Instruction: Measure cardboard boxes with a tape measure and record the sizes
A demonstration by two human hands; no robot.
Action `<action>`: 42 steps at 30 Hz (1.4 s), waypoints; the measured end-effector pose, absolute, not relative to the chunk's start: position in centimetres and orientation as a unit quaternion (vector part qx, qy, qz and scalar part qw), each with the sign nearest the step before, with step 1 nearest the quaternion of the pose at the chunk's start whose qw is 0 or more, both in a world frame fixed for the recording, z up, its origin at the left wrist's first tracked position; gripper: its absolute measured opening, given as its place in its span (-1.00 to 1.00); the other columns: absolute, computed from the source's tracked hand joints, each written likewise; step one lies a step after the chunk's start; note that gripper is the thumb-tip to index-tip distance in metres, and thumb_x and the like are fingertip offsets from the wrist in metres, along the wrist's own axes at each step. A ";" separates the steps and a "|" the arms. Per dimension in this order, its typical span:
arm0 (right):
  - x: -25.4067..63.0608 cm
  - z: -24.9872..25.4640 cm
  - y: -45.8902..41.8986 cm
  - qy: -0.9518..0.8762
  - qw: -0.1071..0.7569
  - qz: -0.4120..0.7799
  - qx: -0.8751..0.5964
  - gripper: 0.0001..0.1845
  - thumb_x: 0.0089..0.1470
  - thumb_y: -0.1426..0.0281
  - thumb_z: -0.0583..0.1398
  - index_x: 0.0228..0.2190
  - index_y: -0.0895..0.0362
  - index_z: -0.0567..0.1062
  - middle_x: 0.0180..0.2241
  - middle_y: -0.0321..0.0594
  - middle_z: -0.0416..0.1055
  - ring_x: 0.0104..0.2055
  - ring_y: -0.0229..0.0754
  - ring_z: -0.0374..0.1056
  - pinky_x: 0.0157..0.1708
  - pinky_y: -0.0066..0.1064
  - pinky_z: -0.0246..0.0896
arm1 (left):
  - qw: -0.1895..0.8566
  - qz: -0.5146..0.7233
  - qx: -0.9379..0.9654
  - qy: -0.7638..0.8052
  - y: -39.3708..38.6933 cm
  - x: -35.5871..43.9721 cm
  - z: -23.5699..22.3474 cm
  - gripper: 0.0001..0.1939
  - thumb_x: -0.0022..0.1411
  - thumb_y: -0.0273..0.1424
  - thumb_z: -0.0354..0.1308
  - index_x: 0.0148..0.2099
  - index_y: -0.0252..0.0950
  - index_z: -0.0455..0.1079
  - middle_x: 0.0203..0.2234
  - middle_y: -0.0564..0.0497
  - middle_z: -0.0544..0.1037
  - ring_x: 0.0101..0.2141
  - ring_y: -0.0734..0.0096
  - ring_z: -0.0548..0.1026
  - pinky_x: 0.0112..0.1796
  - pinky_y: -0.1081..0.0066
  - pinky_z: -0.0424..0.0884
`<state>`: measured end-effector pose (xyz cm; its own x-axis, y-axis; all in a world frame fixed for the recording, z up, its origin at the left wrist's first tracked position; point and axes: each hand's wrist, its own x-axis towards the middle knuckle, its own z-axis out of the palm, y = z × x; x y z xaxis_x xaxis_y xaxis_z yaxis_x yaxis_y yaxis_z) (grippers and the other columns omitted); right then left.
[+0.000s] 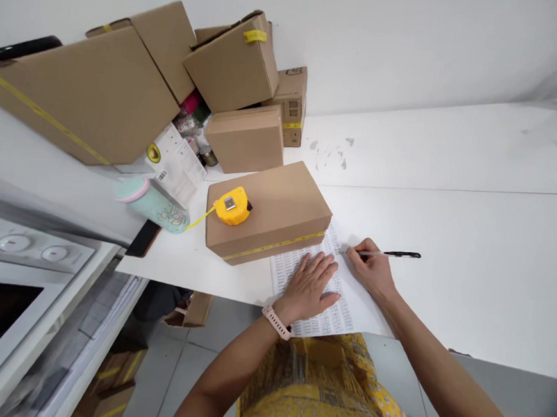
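My left hand (pixel 309 288) lies flat with its fingers apart on a printed sheet of paper (pixel 283 272), at the front edge of the table. A pink band (pixel 276 322) is round that wrist. In my right hand (pixel 371 267) is a pen (pixel 403 253) with a black end, pinched with its tip side toward the paper; the tip itself is hard to make out. Just beyond the left hand sits a closed cardboard box (pixel 279 202) with yellow tape, covering part of the paper. On its top rests a yellow tape measure (pixel 233 206) with a yellow strap.
Several cardboard boxes (pixel 236 70) are stacked against the wall at the back left. A mint tumbler (pixel 156 205) lies beside a white package (pixel 178 165). At far left stands a white appliance with knobs (pixel 29 245). The white table (pixel 471 262) extends to the right.
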<state>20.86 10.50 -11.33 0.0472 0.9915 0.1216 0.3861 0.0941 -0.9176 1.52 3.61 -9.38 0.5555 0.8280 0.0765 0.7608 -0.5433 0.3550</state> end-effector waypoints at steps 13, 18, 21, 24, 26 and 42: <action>22.9 -11.5 10.4 -0.817 0.261 0.029 -0.514 -0.58 0.16 0.56 -0.01 -0.09 0.09 0.54 -0.18 0.01 0.42 -0.14 0.06 0.31 -0.20 -0.17 0.32 | 0.029 0.442 0.771 0.458 0.4 -2.5 -2.5 -0.76 0.37 -0.45 0.04 0.01 -0.19 0.45 0.01 -0.10 0.55 0.15 0.19 0.41 0.14 0.10 0.38; 23.1 -11.4 10.2 -0.803 0.267 0.008 -0.532 -0.42 0.04 0.62 0.01 0.05 0.06 0.49 -0.18 -0.04 0.48 -0.15 0.03 0.36 -0.28 -0.21 0.33 | -0.135 0.483 0.641 0.581 1.6 -8.7 3.3 -0.79 0.35 -0.35 0.13 0.02 -0.18 0.42 0.05 -0.16 0.48 0.16 0.07 0.36 0.20 -0.02 0.22; 23.3 -10.4 9.8 -0.763 0.297 -0.019 -0.574 -0.49 0.11 0.54 0.02 0.05 0.06 0.49 -0.20 -0.05 0.50 -0.17 0.02 0.38 -0.41 -0.26 0.26 | -0.079 0.420 0.633 0.646 4.7 -11.5 4.4 -0.40 0.18 -0.21 0.31 0.21 -0.25 0.28 0.19 -0.24 0.35 0.22 -0.08 0.25 0.20 -0.06 0.19; 23.3 -8.8 8.8 -0.733 0.343 -0.036 -0.587 -0.57 0.19 0.47 0.02 0.02 0.08 0.51 -0.21 -0.05 0.50 -0.17 0.01 0.40 -0.47 -0.28 0.19 | 0.013 0.351 0.635 0.688 7.4 -12.8 4.6 -0.23 0.08 -0.22 0.37 0.28 -0.25 0.20 0.14 -0.25 0.39 0.17 -0.13 0.31 0.15 -0.08 0.23; 23.1 -7.3 7.9 -0.721 0.376 -0.031 -0.582 -0.61 0.22 0.44 0.01 -0.02 0.08 0.53 -0.19 -0.05 0.51 -0.16 0.01 0.41 -0.46 -0.28 0.19 | 0.042 0.365 0.638 0.677 7.9 -12.9 4.9 -0.30 0.08 -0.25 0.36 0.24 -0.24 0.24 0.10 -0.22 0.42 0.14 -0.09 0.35 0.14 -0.05 0.24; 13.0 5.9 3.8 -0.550 0.365 0.674 -0.331 -0.47 0.09 -0.14 0.19 -0.44 0.09 0.43 -0.39 -0.18 0.40 -0.36 -0.19 0.33 -0.40 -0.35 0.31 | 0.511 0.447 0.589 0.439 -0.3 -7.1 7.0 -0.25 0.05 -0.07 0.37 0.21 -0.17 0.20 -0.21 -0.02 0.47 -0.26 0.31 0.47 -0.26 0.40 0.41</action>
